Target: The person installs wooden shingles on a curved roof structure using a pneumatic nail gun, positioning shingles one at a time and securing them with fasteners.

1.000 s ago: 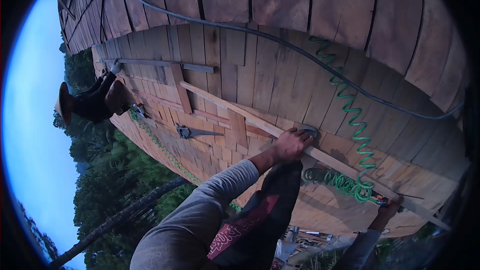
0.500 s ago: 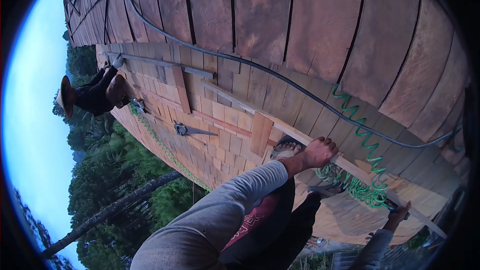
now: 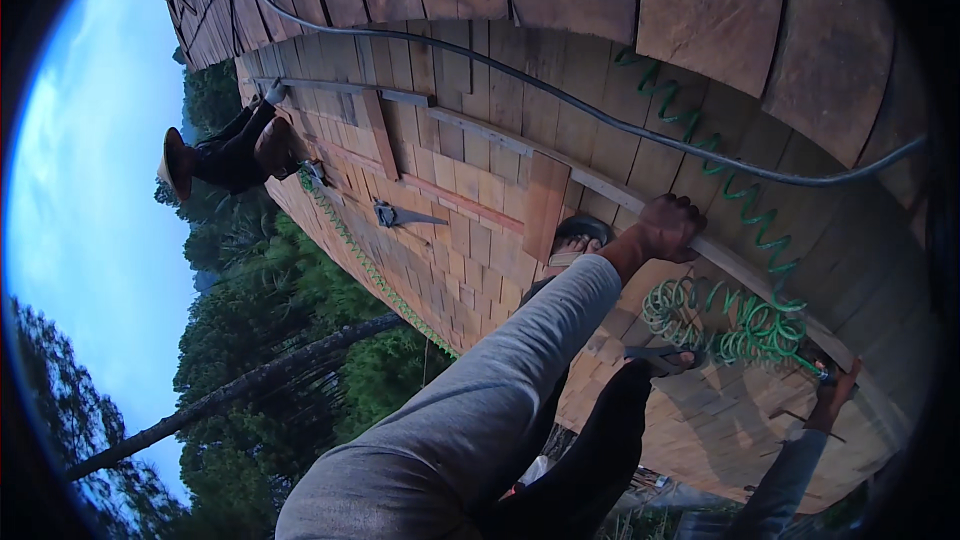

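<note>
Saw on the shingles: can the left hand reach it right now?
Probably not: the left hand is closed around the wooden strip, and the saw lies well away, beyond the sandalled foot and short board.

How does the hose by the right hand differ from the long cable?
The hose is bright green, while the cable is grey. The hose winds in spirals, bunched into a loose heap near the right hand; the cable makes one long, smooth sweep without coils. Both are long and thin and pass across the wooden roof.
</note>
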A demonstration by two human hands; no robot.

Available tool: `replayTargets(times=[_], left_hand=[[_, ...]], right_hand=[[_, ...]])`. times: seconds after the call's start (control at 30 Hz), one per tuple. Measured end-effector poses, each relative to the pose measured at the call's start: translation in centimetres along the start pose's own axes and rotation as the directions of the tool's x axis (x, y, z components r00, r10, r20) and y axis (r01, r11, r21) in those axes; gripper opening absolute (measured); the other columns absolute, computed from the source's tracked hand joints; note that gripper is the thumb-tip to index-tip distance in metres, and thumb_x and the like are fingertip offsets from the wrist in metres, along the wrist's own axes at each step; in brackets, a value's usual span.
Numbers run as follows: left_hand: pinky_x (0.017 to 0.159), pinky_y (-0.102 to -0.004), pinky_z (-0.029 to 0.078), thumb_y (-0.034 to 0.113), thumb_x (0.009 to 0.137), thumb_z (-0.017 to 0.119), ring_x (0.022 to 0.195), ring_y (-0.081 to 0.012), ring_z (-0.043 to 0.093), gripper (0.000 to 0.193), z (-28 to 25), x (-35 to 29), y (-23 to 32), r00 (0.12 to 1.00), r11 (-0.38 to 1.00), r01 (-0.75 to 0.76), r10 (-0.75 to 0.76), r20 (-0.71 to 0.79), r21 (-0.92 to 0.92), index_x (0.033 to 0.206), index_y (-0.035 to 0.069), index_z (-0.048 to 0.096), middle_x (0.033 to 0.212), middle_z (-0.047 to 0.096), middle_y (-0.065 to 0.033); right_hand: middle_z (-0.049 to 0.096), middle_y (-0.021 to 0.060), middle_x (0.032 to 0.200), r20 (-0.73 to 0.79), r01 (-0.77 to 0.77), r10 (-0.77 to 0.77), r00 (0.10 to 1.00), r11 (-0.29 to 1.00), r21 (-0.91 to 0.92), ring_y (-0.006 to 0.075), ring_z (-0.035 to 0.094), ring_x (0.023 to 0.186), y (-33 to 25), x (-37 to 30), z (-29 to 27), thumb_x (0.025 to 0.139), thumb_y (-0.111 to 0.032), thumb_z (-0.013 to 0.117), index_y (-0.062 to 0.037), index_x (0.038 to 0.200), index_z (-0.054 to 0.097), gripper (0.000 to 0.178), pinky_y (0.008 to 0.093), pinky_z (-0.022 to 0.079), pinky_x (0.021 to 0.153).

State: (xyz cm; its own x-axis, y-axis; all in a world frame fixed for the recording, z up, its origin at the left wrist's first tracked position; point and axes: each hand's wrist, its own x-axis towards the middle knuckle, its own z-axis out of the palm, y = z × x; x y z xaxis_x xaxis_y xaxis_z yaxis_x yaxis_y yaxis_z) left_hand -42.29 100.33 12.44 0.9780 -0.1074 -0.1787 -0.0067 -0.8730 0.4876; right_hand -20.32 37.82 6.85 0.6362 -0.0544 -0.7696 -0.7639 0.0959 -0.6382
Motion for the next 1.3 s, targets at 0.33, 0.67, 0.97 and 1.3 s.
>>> replayTargets(times=[0.33, 0.67, 0.97, 1.3], left_hand=[[0.090, -0.0437, 0.052, 0.048, 0.067, 0.078, 0.104, -0.0280, 0.065, 0.052, 0.8, 1.2, -1.5, 0.999, 0.996, 0.043, -0.041, -0.030, 0.074, 0.104, 0.012, 0.070, 0.102, 0.067, -0.0095], [0.088, -0.0420, 0.053, 0.051, 0.068, 0.076, 0.100, -0.0269, 0.065, 0.049, 1.8, 3.1, -0.3, 0.996, 0.994, 0.048, -0.041, -0.073, 0.100, 0.097, 0.012, 0.071, 0.100, 0.068, -0.0094], [0.088, -0.0416, 0.053, 0.056, 0.072, 0.076, 0.103, -0.0268, 0.066, 0.051, 1.4, 3.0, 0.1, 0.996, 0.983, 0.091, -0.089, -0.021, 0.158, 0.101, 0.014, 0.070, 0.103, 0.069, -0.0076], [0.085, -0.0412, 0.054, 0.060, 0.075, 0.073, 0.102, -0.0276, 0.068, 0.055, 2.8, 2.5, -1.2, 0.995, 0.986, 0.099, -0.102, 0.017, 0.137, 0.105, 0.014, 0.069, 0.098, 0.070, -0.0083]], right_hand=[[0.065, 0.0114, 0.124, -0.204, -0.117, 0.149, 0.968, 0.980, 0.160, 0.0282, 0.066, 0.107, 0.1, 4.5, 4.1, 0.097, -0.042, 0.062, -0.0066, 0.127, 0.059, 0.047, 0.0415, 0.057, 0.087], [0.071, 0.0111, 0.112, -0.153, -0.074, 0.092, 0.984, 0.989, 0.125, 0.0297, 0.070, 0.092, -2.8, 4.3, 4.4, 0.099, -0.044, 0.059, -0.0056, 0.125, 0.059, 0.046, 0.0432, 0.060, 0.078], [0.069, 0.0135, 0.119, -0.155, -0.062, 0.079, 0.985, 0.992, 0.114, 0.0292, 0.069, 0.096, -2.8, 5.4, 4.5, 0.098, -0.045, 0.061, -0.0048, 0.127, 0.059, 0.049, 0.0456, 0.059, 0.083], [0.063, 0.0162, 0.126, -0.170, -0.212, 0.197, 0.966, 0.974, -0.077, 0.0351, 0.063, 0.108, -2.5, 5.1, 6.5, 0.099, -0.053, 0.054, -0.0059, 0.139, 0.049, 0.062, 0.0542, 0.057, 0.079]])
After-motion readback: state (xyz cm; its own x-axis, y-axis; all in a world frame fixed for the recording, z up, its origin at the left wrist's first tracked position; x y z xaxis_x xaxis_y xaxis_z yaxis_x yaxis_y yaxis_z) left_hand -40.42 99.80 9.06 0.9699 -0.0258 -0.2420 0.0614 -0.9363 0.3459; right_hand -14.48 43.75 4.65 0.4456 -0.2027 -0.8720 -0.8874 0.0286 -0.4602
